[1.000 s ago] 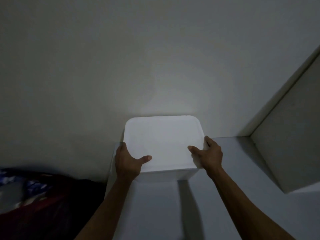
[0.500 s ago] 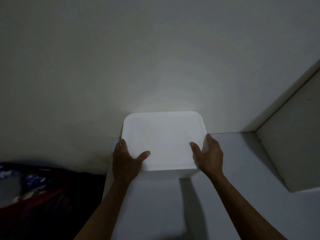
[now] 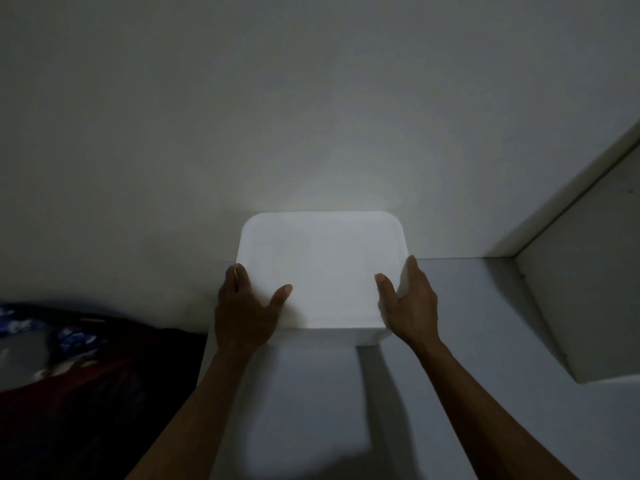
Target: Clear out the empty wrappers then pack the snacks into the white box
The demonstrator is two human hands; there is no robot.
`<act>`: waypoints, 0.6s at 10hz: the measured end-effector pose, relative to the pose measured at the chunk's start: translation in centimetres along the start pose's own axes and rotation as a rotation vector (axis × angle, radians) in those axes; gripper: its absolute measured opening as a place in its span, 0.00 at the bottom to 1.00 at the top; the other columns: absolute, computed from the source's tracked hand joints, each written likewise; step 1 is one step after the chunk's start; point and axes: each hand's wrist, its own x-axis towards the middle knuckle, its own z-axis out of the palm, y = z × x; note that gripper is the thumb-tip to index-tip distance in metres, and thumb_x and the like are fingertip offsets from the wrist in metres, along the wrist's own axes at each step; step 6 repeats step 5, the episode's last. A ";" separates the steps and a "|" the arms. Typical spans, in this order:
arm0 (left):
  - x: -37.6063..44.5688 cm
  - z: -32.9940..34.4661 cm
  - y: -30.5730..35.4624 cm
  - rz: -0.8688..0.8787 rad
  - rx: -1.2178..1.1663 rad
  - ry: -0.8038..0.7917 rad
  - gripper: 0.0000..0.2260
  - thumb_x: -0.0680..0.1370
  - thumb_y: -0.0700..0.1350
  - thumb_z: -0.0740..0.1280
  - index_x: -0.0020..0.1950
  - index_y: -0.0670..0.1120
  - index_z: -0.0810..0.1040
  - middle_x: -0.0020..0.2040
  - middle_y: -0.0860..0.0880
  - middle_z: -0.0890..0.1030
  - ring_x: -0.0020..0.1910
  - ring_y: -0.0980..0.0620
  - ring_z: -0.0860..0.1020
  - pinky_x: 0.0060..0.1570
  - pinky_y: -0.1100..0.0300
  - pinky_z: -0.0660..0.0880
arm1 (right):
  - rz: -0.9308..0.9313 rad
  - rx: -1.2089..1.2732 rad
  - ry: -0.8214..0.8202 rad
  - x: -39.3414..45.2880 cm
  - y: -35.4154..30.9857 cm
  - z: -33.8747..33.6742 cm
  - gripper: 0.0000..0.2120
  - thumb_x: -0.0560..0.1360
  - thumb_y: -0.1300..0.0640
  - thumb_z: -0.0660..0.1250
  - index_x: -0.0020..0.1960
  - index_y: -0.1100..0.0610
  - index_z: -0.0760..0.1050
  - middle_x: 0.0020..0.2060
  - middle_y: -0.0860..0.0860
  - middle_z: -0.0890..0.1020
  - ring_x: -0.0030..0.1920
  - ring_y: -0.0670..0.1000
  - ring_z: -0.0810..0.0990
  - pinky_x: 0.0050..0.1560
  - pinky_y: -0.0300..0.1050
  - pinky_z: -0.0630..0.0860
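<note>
While both hands, left (image 3: 244,311) and right (image 3: 408,306), clasp the white box (image 3: 322,268) on the bench (image 3: 467,341), fingers spread along its sides, fetching it looks underway; lifting needs even grip.

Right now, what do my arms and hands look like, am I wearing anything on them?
Both forearms are bare to the bottom of the frame: no sleeves, gloves, watch or bracelets show. The left hand and right hand are bare too. The dim light leaves rings or fine marks impossible to make out.
</note>
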 end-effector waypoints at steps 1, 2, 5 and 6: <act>-0.4 -0.5 0.4 -0.014 0.068 -0.017 0.45 0.72 0.71 0.61 0.77 0.41 0.57 0.76 0.40 0.61 0.74 0.40 0.61 0.68 0.42 0.65 | -0.020 0.003 -0.056 -0.2 0.0 -0.6 0.39 0.78 0.43 0.64 0.80 0.57 0.49 0.78 0.56 0.59 0.77 0.56 0.59 0.75 0.51 0.58; -1.8 -0.8 1.2 0.038 0.097 0.037 0.44 0.72 0.72 0.57 0.73 0.37 0.66 0.71 0.33 0.68 0.70 0.34 0.67 0.61 0.35 0.69 | -0.072 0.004 -0.073 -1.1 0.1 -1.5 0.40 0.78 0.42 0.63 0.80 0.54 0.46 0.79 0.53 0.56 0.78 0.54 0.56 0.76 0.54 0.57; -12.5 -2.4 6.2 0.050 -0.129 0.023 0.42 0.73 0.72 0.53 0.80 0.50 0.50 0.80 0.45 0.49 0.79 0.46 0.48 0.75 0.42 0.46 | -0.157 0.056 -0.047 -8.4 1.3 -7.7 0.37 0.78 0.41 0.63 0.80 0.51 0.50 0.79 0.52 0.57 0.78 0.53 0.55 0.75 0.51 0.55; -12.5 -2.4 6.2 0.050 -0.129 0.023 0.42 0.73 0.72 0.53 0.80 0.50 0.50 0.80 0.45 0.49 0.79 0.46 0.48 0.75 0.42 0.46 | -0.157 0.056 -0.047 -8.4 1.3 -7.7 0.37 0.78 0.41 0.63 0.80 0.51 0.50 0.79 0.52 0.57 0.78 0.53 0.55 0.75 0.51 0.55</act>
